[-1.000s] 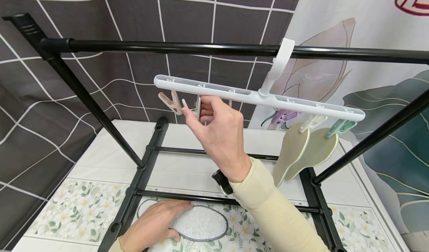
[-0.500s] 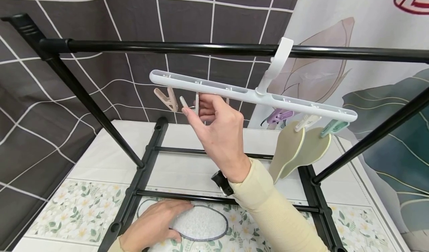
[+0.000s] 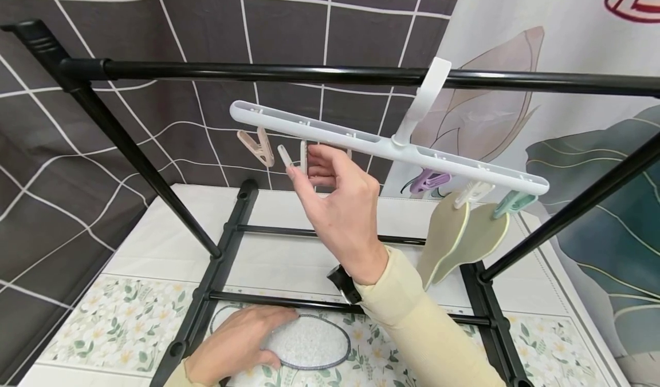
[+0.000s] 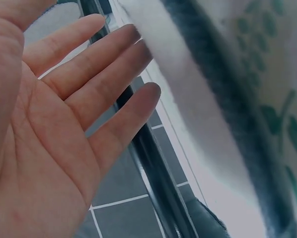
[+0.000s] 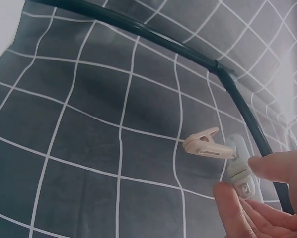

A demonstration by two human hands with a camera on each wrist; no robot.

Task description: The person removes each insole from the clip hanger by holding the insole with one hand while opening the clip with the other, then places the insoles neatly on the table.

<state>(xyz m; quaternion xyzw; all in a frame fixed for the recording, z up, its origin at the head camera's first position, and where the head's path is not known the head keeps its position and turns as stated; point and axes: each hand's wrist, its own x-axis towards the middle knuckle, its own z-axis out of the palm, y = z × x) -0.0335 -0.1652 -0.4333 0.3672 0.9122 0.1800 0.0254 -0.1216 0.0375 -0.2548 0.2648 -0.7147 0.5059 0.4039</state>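
Observation:
In the head view my right hand point(image 3: 345, 209) reaches up beneath a white clip hanger point(image 3: 319, 130), thumb and fingers around a whitish clothespin point(image 3: 284, 156). The right wrist view shows that clothespin between thumb and index finger; nothing is seen clamped in it. A beige clothespin point(image 3: 258, 146) hangs to its left. Two pale green insoles point(image 3: 466, 244) hang from a white clip point(image 3: 473, 193) and a green clip point(image 3: 514, 202). My left hand point(image 3: 239, 341) lies with extended fingers over a fuzzy whitish insole with grey edging point(image 3: 311, 341) on the table.
The hanger hooks over the top bar point(image 3: 258, 72) of a black rack, whose feet point(image 3: 206, 295) stand on a table with floral cloth point(image 3: 118, 324). A purple clip point(image 3: 429, 180) hangs behind. Dark checked cloth point(image 3: 289, 32) covers the back.
The hanger's left end has shifted left and risen, so the bar tilts more. The hanging insoles swung left. My right hand stays around the clothespin, its thumb slightly moved; my left hand barely moved.

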